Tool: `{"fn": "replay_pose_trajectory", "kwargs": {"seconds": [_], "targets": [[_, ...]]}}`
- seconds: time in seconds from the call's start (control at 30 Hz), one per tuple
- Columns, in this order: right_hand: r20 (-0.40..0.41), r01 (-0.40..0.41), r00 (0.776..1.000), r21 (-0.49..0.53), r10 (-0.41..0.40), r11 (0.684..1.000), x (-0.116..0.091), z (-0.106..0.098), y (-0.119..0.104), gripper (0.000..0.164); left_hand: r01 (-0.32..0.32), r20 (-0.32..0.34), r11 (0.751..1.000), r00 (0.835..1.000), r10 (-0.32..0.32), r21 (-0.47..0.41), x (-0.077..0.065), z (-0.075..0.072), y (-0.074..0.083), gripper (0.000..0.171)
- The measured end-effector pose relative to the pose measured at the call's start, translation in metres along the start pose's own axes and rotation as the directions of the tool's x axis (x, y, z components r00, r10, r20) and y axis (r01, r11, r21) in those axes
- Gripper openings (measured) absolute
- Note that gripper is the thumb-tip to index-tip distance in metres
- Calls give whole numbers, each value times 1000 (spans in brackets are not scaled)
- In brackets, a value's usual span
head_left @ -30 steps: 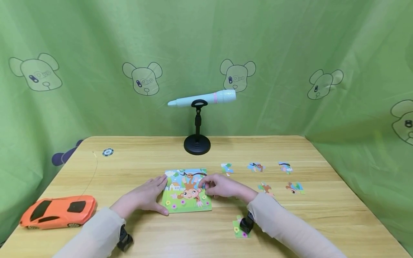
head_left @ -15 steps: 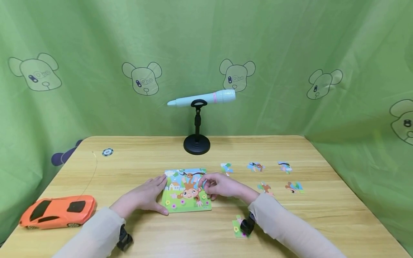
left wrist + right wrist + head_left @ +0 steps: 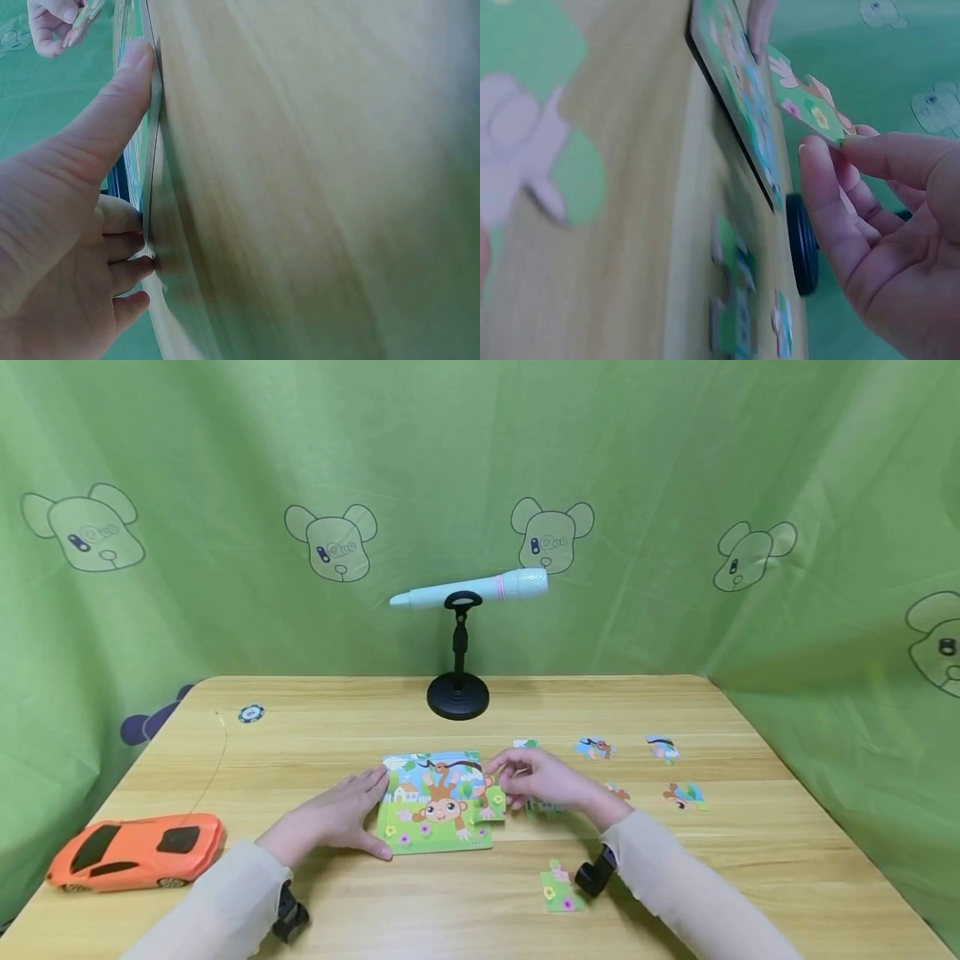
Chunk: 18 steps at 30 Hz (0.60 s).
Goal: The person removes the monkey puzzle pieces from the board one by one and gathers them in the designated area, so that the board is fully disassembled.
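Note:
A puzzle board (image 3: 427,837) with a monkey picture lies on the wooden table. My left hand (image 3: 341,814) rests along its left side, thumb extended at the near corner and fingertips touching the edge. Just past the board's right side, my right hand (image 3: 543,778) pinches a puzzle piece (image 3: 492,802) between thumb and fingers. In the right wrist view this puzzle piece (image 3: 806,101) is raised and tilted, showing green grass, flowers and a bit of monkey. Another puzzle piece (image 3: 544,807) lies partly hidden beneath the right hand.
Loose puzzle pieces lie on the right, such as one with a tail (image 3: 596,748) and one with flowers (image 3: 562,891). An orange toy car (image 3: 138,853) stands at the left. A blue microphone (image 3: 472,589) sits on a black stand (image 3: 458,696) at the back; a poker chip (image 3: 251,713) lies far left.
My right hand has moved right from over the board with the puzzle piece, uncovering the board's lower right. A table piece now shows under that hand. The left hand stays put.

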State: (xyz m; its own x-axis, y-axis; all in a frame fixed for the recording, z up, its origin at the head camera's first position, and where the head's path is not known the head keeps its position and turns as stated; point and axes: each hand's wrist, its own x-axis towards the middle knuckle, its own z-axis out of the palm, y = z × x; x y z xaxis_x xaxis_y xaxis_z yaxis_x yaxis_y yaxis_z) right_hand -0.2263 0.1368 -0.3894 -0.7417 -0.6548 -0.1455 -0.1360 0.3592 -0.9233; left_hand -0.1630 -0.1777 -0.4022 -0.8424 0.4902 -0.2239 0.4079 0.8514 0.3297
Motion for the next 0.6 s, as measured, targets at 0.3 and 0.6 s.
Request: {"fn": "replay_pose_trajectory", "kwargs": {"seconds": [0.3,0.6], "targets": [[-83,-12,996,53,17,999,-21,-27,3,29,-7,-3,1000,1000,7,0,0,0,0,112],[-163,-16,986,35,22,999,-53,-60,10,33,4,-4,1000,1000,-4,10,0,0,0,111]]}}
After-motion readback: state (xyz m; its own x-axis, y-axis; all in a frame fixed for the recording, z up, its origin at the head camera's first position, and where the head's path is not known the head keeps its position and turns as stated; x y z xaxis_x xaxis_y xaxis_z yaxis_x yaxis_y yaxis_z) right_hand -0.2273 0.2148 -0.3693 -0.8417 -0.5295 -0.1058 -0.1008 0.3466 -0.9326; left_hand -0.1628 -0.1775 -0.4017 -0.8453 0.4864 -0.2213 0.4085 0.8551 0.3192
